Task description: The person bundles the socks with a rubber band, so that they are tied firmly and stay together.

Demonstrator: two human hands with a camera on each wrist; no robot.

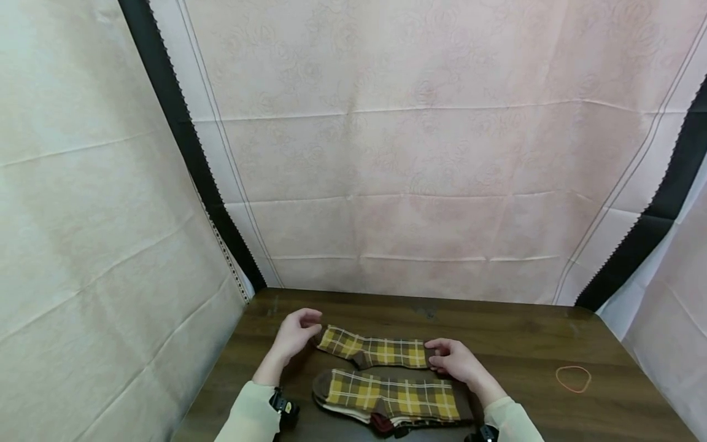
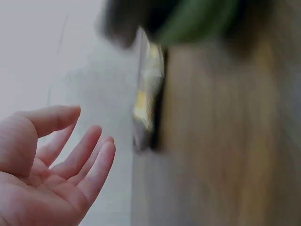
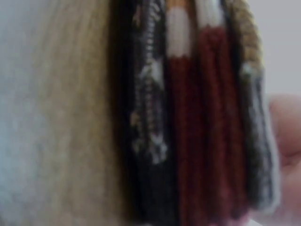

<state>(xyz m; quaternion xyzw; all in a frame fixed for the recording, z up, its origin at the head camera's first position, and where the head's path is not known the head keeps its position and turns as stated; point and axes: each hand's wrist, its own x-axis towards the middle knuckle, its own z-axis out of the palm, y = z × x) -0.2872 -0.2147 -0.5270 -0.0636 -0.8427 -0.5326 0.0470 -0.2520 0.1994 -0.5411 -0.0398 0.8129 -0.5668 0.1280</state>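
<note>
A yellow-and-brown plaid sock (image 1: 386,352) lies lengthwise across the table, its toe to the left. By the toe, my left hand (image 1: 298,332) has loosely bent fingers; the left wrist view shows the hand (image 2: 61,165) with nothing in its grasp. At the dark cuff, my right hand (image 1: 455,361) holds the sock's end between thumb and fingers. Nearer me rests a stack of folded socks (image 1: 400,396), topped by a matching plaid one. Dark red socks (image 3: 211,127) show in its layers in the right wrist view, with part of the right hand (image 3: 286,125) behind.
An orange rubber band (image 1: 574,379) lies on the right side of the brown wooden table (image 1: 513,344). Pale cloth (image 1: 414,153) hangs behind the table and along both sides, with black strips at the corners.
</note>
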